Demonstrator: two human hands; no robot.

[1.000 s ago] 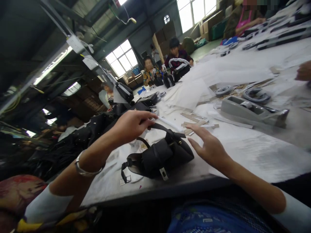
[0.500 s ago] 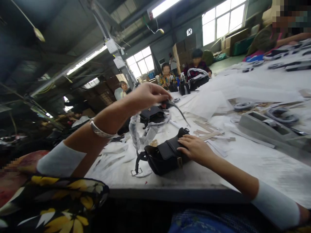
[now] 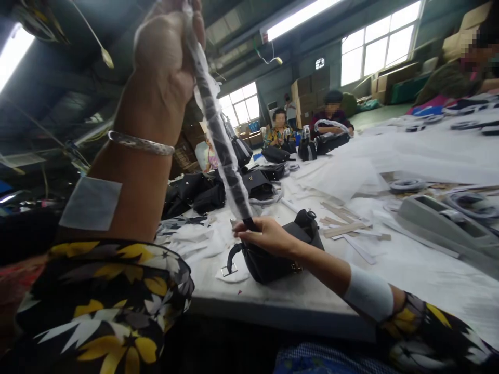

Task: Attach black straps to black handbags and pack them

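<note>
At the table's (image 3: 280, 297) front edge sits the black bag (image 3: 265, 267), a buckle (image 3: 229, 270) hanging from its short tab on the left. Above it, the left hand (image 3: 167, 47) is raised high, its fingers, partly cut off by the frame, gripping the upper part of the plastic-wrapped strap (image 3: 224, 150). The right hand (image 3: 273, 236) lies in front of the bag, fingers closed on the strap's dark lower end. Cardboard strips (image 3: 346, 228) and a tape dispenser (image 3: 448, 223) lie to the right.
</note>
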